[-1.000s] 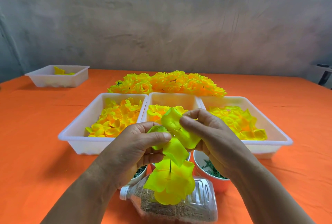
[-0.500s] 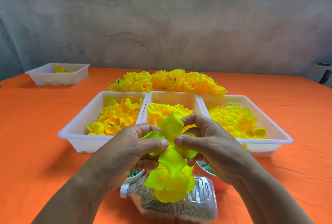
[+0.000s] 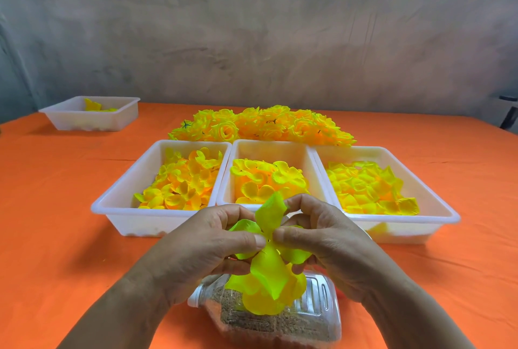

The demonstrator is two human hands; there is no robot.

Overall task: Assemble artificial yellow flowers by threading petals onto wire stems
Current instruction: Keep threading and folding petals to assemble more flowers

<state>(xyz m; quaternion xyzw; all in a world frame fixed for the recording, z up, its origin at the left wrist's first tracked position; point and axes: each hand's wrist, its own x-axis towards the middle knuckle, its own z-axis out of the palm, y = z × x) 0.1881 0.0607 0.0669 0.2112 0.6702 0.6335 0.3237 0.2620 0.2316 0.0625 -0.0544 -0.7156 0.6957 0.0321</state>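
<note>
While both hands work at the near middle of the orange tablecloth [image 3: 56, 208], three white trays stand side by side just beyond them. The left tray [image 3: 140, 222], the middle tray [image 3: 272, 152] and the right tray [image 3: 398, 232] each hold a heap of loose yellow petals. A fourth tray [image 3: 117, 121] sits well apart at the far left with only a few yellow petals in it, making four trays in all.

One clear plastic bottle [image 3: 314, 309] lies on its side at the near edge, partly filled with brown grains. One pile of finished flowers [image 3: 260, 124] lies along the far side of the three trays, below a grey wall [image 3: 252, 40].

The left hand [image 3: 213, 242] and the right hand [image 3: 322, 239] both have curled fingers, and their thumbs and fingertips pinch a yellow-green petal piece [image 3: 269, 217] at its centre from either side. Just below it, a fuller cluster of petals [image 3: 269, 289] hangs in front of the bottle. The wire stem cannot be made out among the petals. The hands cover the near rim of the middle tray, and the cluster hides part of the bottle.
</note>
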